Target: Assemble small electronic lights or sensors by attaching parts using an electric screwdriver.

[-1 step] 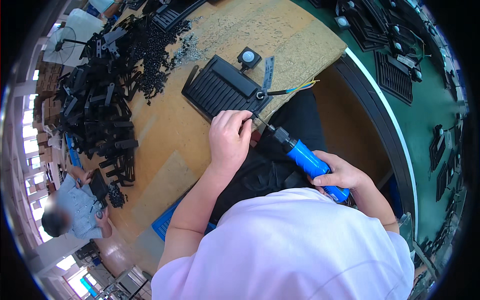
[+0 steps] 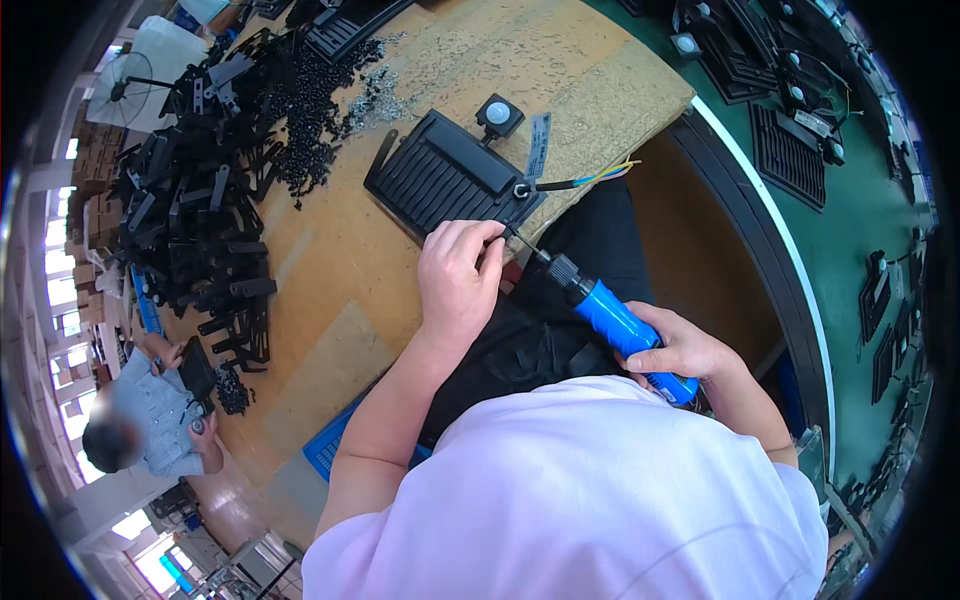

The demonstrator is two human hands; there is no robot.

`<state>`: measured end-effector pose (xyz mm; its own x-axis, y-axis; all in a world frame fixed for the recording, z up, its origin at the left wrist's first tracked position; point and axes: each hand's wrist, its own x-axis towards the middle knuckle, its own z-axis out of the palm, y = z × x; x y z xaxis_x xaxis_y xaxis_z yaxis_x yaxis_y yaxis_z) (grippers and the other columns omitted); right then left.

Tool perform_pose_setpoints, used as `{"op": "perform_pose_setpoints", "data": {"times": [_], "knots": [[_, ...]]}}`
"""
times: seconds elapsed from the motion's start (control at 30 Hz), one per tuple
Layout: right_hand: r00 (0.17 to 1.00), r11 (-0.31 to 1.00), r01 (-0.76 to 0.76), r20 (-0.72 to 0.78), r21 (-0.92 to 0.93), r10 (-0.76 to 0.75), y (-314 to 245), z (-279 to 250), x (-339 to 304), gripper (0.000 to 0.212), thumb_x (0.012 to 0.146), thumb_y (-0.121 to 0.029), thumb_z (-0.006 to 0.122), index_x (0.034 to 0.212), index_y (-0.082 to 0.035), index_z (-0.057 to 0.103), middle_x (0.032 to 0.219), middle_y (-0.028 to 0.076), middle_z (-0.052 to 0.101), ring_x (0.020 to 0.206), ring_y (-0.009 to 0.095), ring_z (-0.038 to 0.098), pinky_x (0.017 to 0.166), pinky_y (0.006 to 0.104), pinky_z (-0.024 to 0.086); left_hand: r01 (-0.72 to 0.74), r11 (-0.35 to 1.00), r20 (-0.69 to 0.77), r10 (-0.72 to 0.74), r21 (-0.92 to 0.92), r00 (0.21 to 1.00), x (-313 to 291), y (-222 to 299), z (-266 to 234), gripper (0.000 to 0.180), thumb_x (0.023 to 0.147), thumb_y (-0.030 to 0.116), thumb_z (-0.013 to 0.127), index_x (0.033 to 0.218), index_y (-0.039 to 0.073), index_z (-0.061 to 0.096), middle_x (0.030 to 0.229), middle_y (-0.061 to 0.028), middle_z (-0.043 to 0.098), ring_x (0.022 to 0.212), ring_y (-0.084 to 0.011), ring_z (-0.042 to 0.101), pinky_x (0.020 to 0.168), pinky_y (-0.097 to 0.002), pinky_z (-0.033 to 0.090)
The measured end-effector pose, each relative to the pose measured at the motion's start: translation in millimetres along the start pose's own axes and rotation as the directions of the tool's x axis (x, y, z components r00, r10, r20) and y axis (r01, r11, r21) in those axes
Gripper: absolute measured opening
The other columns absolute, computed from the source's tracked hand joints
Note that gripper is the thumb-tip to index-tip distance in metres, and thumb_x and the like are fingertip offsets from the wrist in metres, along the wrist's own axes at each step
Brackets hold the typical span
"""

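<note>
A black finned floodlight (image 2: 440, 178) lies at the near edge of the wooden bench, with a square motion sensor (image 2: 498, 113) on its far side. A printed tag (image 2: 538, 145) and a cable with bare coloured wires (image 2: 590, 178) come off its right end. My right hand (image 2: 685, 345) is wrapped round a blue electric screwdriver (image 2: 620, 322), whose bit points at the floodlight's near corner. There my left hand (image 2: 462, 270) pinches with thumb and fingers beside the bit's tip. What lies between those fingertips is hidden.
Black metal brackets (image 2: 200, 200) are heaped on the bench's left, beside piles of black screws (image 2: 305, 130) and silver screws (image 2: 378, 100). A co-worker (image 2: 160, 410) handles a dark part at far left. To the right, a green conveyor belt (image 2: 850, 260) carries more floodlights (image 2: 788, 152).
</note>
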<state>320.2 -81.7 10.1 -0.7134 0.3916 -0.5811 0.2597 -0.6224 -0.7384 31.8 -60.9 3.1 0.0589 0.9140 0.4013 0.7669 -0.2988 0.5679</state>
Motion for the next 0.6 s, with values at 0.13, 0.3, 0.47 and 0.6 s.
{"op": "perform_pose_setpoints", "data": {"times": [0.13,0.3,0.47,0.6], "knots": [[1.0,0.995,0.0,0.026,0.102,-0.003,-1,3,1,0.073,0.081,-0.032,0.075,0.134,0.001,0.038,0.081,0.009,0.06,0.067,0.015,0.061,0.066,0.0302,0.05,-0.007,0.999,-0.019,0.007,-0.049,1.0,-1,-3,1,0.016,0.074,-0.006,0.068,0.088,0.0,0.066,0.082,-0.0096,0.065,0.07,-0.0233,0.059,0.068,-0.0336,0.048],[0.999,0.998,0.027,0.032,0.062,-0.029,-2,1,3,0.073,0.081,-0.031,0.076,0.134,0.001,0.039,0.084,0.008,0.059,0.069,0.015,0.061,0.067,0.0297,0.05,-0.011,0.999,-0.013,0.01,-0.038,1.0,0,-6,-5,0.015,0.074,-0.004,0.069,0.088,0.001,0.066,0.083,-0.01,0.065,0.074,-0.0254,0.06,0.07,-0.0355,0.048],[0.999,0.997,0.035,0.002,0.068,-0.035,-6,3,3,0.072,0.078,-0.031,0.078,0.131,0.001,0.043,0.087,0.007,0.058,0.071,0.014,0.06,0.066,0.0296,0.051,-0.053,0.995,0.0,0.053,-0.084,0.999,3,-10,-12,0.014,0.076,0.005,0.071,0.088,0.005,0.066,0.088,-0.0096,0.066,0.085,-0.0292,0.06,0.076,-0.0395,0.047],[1.0,0.997,0.018,-0.006,0.069,-0.017,-11,4,6,0.074,0.076,-0.033,0.079,0.131,0.001,0.043,0.086,0.008,0.057,0.07,0.015,0.061,0.066,0.0306,0.051,-0.009,0.999,-0.163,0.002,-0.039,0.987,18,-24,-35,0.013,0.08,-0.002,0.065,0.093,0.0,0.067,0.092,-0.0121,0.065,0.085,-0.0264,0.062,0.077,-0.0338,0.049]]}}
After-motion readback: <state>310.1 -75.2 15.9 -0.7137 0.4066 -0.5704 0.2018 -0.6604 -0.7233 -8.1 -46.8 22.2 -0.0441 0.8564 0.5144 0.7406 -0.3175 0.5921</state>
